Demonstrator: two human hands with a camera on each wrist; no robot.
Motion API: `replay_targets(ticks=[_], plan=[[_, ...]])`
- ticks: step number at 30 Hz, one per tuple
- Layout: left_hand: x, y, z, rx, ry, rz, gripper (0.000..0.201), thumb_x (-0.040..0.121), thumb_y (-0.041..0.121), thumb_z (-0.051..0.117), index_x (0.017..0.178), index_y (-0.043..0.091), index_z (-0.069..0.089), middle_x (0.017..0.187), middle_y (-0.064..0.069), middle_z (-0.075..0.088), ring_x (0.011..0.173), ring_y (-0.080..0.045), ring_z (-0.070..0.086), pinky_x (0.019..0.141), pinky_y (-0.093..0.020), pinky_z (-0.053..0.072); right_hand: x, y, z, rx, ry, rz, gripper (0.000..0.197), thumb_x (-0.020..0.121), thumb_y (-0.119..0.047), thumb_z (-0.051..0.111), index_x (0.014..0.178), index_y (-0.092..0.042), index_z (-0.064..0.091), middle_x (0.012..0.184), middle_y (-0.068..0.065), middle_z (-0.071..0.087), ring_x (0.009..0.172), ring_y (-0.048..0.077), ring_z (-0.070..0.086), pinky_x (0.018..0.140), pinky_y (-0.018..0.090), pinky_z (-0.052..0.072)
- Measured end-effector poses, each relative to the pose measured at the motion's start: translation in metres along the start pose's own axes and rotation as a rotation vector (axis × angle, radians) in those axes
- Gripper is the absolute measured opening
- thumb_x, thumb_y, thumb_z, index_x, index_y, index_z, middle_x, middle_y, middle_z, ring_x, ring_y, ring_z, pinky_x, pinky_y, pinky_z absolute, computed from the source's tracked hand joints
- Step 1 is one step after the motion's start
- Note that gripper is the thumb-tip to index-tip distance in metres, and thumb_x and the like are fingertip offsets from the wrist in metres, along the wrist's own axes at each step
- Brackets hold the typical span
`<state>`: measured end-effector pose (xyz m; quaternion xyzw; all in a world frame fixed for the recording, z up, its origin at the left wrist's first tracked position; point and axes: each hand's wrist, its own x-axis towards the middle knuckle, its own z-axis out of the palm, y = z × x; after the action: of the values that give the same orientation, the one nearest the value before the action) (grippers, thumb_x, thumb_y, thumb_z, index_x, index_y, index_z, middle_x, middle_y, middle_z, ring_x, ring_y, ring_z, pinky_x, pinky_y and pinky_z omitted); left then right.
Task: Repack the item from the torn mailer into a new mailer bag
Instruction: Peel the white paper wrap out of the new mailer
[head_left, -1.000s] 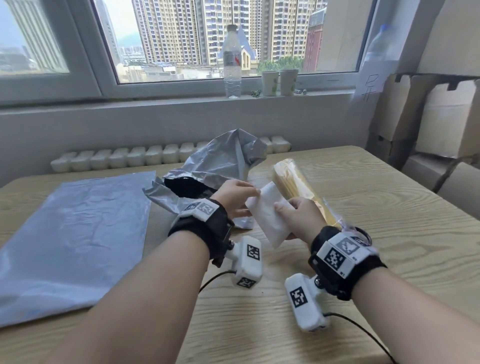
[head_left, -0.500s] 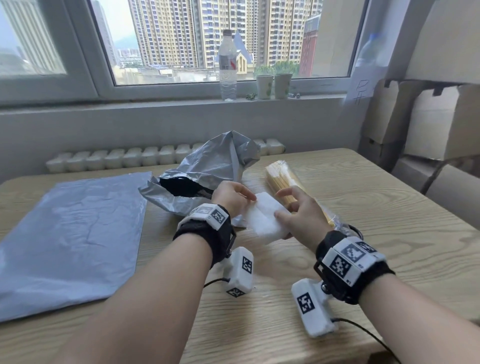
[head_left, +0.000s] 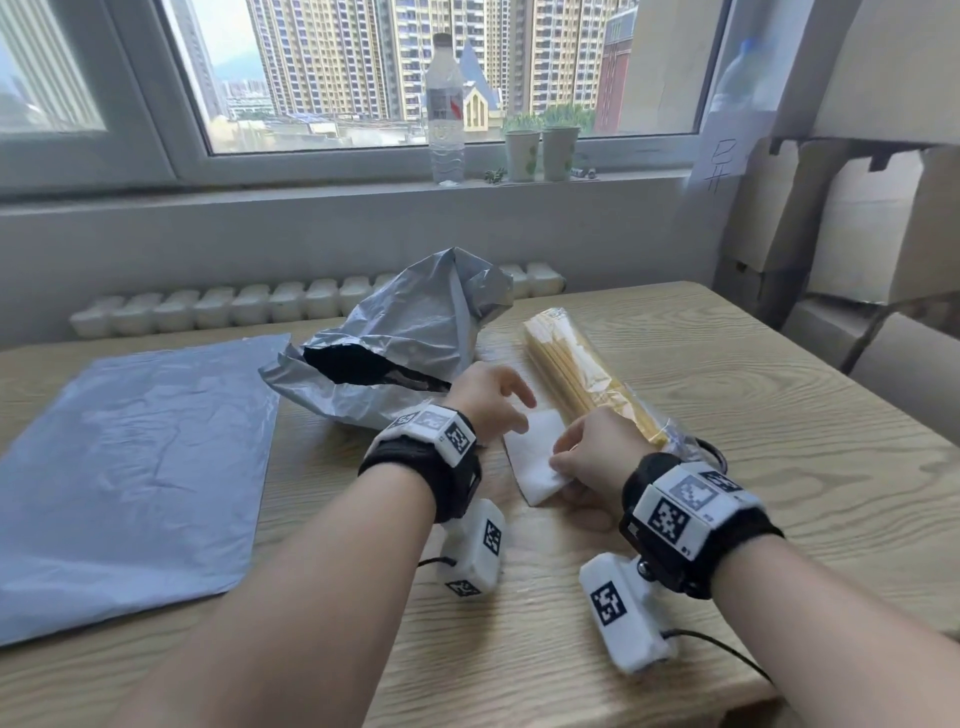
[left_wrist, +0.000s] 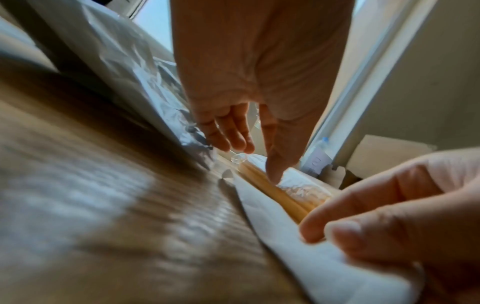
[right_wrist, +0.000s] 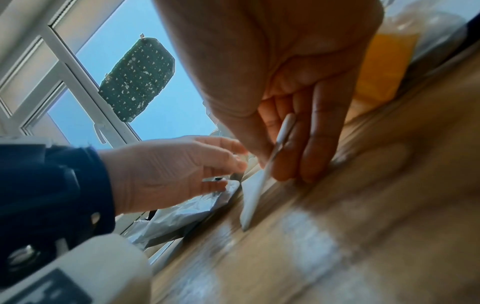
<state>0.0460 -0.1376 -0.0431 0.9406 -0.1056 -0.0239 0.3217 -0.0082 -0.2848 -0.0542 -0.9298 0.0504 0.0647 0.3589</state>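
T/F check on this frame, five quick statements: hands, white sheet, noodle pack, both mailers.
1. The right hand pinches the white sheet. True.
2. The left hand grips the white sheet. False: its fingers are spread, holding nothing.
3. The noodle pack is inside the flat mailer. False: it lies on the table.
4. The torn mailer gapes open. True.
5. The water bottle stands on the table. False: on the windowsill.
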Motion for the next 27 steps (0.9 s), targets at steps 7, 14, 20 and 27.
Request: replay_targets(ticks=[7,14,20,27], plan=[[-0.006,0.002,0.006,0.278,-0.095,0.012,0.025,0.066,0.019,0.084,0.089,0.017,0.075,0.091,0.003,0.069,0.083,-0.013,0.062,0.078,-0.026,0.055,-0.008,-0.001,-0.006,-0.076,-0.004,-0.019,0.021,0.079,-0.025,0.072,0.097,-0.013,0.069,0.079,0.001,0.069,0.077,0.020,0.070,0.075,0.034,0.058],[-0.012,0.010,0.007,0.312,-0.083,-0.016,0.019,0.069,0.019,0.081,0.087,0.017,0.075,0.095,0.000,0.072,0.088,-0.015,0.065,0.078,-0.026,0.055,-0.019,-0.023,-0.019,-0.505,0.214,-0.223,0.021,0.085,-0.019,0.062,0.103,-0.024,0.071,0.113,-0.001,0.058,0.101,0.023,0.060,0.081,0.031,0.048],[-0.019,0.011,0.007,0.262,-0.023,-0.018,0.011,0.074,0.017,0.079,0.085,0.013,0.078,0.092,-0.001,0.074,0.089,-0.016,0.067,0.080,-0.029,0.056,-0.019,-0.016,-0.009,-0.478,-0.026,-0.168,0.018,0.081,-0.011,0.062,0.093,-0.017,0.073,0.101,0.000,0.069,0.094,0.018,0.064,0.084,0.032,0.055],[-0.028,0.009,-0.004,0.195,0.045,0.003,0.013,0.082,0.009,0.070,0.078,0.021,0.075,0.089,0.006,0.063,0.092,-0.015,0.064,0.076,-0.025,0.052,-0.020,-0.015,-0.012,-0.436,0.064,-0.161,0.019,0.081,-0.010,0.062,0.093,-0.019,0.074,0.104,0.002,0.068,0.096,0.020,0.064,0.083,0.031,0.054]])
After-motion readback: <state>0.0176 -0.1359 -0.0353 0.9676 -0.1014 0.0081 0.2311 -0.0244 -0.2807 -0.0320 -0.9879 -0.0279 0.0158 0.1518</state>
